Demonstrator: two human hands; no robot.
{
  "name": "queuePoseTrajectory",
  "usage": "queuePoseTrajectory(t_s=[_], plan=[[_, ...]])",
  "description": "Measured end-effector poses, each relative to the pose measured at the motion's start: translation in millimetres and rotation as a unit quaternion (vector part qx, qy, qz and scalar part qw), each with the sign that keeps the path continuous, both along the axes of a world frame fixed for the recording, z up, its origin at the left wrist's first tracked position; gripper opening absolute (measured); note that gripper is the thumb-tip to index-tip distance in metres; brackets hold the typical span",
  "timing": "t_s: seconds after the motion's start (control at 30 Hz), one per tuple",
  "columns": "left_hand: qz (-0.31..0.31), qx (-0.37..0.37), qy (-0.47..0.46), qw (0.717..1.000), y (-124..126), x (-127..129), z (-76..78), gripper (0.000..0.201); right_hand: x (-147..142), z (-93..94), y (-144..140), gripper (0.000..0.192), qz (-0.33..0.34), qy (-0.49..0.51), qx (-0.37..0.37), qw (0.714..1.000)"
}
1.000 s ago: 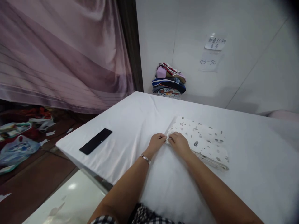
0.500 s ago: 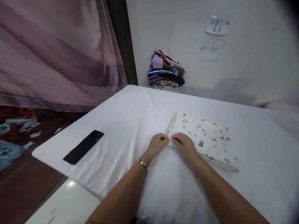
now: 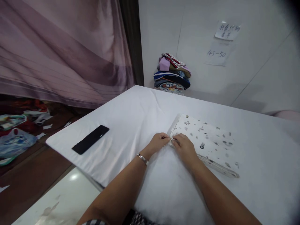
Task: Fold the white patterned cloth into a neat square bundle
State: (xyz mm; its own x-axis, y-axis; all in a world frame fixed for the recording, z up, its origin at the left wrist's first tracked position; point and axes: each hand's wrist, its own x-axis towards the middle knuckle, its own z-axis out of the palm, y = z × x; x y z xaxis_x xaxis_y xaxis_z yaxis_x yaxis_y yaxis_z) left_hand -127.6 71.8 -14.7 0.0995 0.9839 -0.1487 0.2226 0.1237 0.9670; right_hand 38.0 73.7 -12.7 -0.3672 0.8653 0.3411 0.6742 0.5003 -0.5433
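Both hands (image 3: 172, 144) pinch folded printed cloth's (image 3: 206, 142) near corner.

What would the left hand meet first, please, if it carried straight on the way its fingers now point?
The left hand points right, toward the near corner of the folded patterned cloth, which its fingertips already seem to touch. It would meet that cloth at once, with the right hand just beside it.

Folded cloth (image 3: 206, 140): white fabric printed with small dark scattered motifs, folded into a flat rectangular stack of several layers. It lies flat on the white-covered table (image 3: 131, 118), its long side running diagonally away to the right. Layered edges show along the near side and left corner.
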Motion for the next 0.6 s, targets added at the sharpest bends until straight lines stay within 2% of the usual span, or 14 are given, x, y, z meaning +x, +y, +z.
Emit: queuePoseTrajectory(t_s=[0.17,0.27,0.43,0.53,0.6], plan=[[-0.016,-0.002,-0.002,1.000,-0.3,-2.5,1.7,0.019,1.5,-1.9,1.9,0.016,-0.002,0.046,-0.007,0.999],[-0.007,-0.006,-0.002,1.000,-1.4,-2.7,3.7,0.019,2.6,-0.8,-0.2,0.019,-0.013,0.080,0.018,0.997],[-0.002,-0.005,0.018,1.000,-2.1,-2.0,5.1,0.019,2.2,-0.6,-1.6,0.019,0.040,-0.011,0.090,0.995],[0.000,-0.011,0.008,1.000,-2.3,-1.9,5.3,0.019,1.7,-2.2,-0.5,0.014,0.043,-0.045,0.087,0.994],[-0.012,-0.011,-0.013,1.000,-2.8,-2.3,6.6,0.021,1.7,-3.0,-0.2,0.012,0.029,-0.031,0.069,0.997]])
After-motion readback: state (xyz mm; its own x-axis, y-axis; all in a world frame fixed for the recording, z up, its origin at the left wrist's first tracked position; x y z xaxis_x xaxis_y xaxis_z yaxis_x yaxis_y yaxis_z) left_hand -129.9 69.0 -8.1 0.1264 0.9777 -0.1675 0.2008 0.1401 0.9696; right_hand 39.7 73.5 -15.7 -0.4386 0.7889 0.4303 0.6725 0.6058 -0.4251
